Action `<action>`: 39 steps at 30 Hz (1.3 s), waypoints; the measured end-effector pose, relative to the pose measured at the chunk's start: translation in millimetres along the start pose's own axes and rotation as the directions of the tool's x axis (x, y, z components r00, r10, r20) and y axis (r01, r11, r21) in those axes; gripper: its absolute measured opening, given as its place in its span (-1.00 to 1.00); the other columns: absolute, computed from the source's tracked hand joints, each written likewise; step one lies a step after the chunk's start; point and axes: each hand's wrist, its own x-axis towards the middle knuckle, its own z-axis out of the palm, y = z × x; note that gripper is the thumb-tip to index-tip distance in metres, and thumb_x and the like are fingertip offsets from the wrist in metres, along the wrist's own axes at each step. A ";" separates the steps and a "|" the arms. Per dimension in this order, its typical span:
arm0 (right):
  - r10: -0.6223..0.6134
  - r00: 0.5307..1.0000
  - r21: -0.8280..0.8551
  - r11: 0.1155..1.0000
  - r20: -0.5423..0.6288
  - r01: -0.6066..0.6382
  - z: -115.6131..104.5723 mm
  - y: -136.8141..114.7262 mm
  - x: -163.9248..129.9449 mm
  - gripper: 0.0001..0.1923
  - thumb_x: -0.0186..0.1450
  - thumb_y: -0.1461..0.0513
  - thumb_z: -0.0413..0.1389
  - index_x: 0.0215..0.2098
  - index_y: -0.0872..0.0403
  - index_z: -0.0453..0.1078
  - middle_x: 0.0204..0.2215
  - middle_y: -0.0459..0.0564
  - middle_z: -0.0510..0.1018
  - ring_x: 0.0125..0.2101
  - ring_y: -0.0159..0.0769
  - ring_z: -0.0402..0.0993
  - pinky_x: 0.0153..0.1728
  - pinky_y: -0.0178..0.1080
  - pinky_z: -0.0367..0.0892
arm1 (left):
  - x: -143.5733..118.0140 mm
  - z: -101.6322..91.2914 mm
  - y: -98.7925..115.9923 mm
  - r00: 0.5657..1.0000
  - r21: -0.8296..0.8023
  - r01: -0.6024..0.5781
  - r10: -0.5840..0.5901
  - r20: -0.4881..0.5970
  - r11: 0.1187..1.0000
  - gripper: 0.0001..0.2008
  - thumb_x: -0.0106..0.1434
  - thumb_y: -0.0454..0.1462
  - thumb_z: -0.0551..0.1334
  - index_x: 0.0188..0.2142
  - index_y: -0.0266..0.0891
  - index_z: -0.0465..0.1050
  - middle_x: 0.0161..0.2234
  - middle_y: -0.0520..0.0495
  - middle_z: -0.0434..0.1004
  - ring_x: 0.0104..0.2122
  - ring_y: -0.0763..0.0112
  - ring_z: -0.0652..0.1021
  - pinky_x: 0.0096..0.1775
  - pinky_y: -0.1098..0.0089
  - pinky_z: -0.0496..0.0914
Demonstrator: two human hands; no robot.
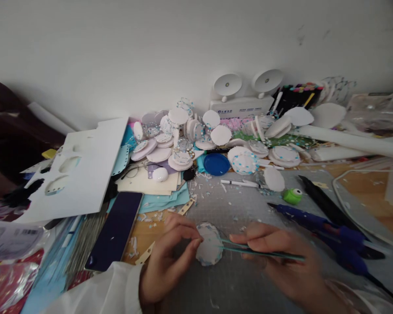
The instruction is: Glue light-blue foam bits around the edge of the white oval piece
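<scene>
My left hand (172, 257) pinches the left edge of a small white disc (209, 245) with bluish bits around its rim, held over the grey cutting mat (212, 200). In my right hand (278, 257), somewhat smeared by motion, is a pair of teal tweezers (265, 253). Their tips reach the right side of the disc. Whether the tips grip anything is too small to tell. To the right of my right hand lies a blue glue gun (321, 226), its nozzle pointing up and left.
White discs, some dotted blue, crowd the back around a blue lid (216, 164) and a twin-headed lamp (242, 104). A white pen (240, 183) and green round object (292, 196) lie on the mat. At left are a dark phone (114, 231) and white cut-out board (81, 170).
</scene>
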 end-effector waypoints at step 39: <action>0.263 0.962 0.341 0.913 -0.076 -0.223 3.1 -7.5 13.4 -0.79 0.21 0.15 0.34 -0.39 0.04 0.41 -0.40 0.00 0.69 -0.65 -0.44 0.47 -0.65 -0.39 0.42 | 38.3 -8.2 54.1 0.991 0.176 0.013 -0.037 0.129 0.984 -0.71 0.39 -0.10 0.23 -0.37 -0.21 0.57 -0.34 -0.12 0.61 -0.27 0.26 0.55 -0.18 0.27 0.38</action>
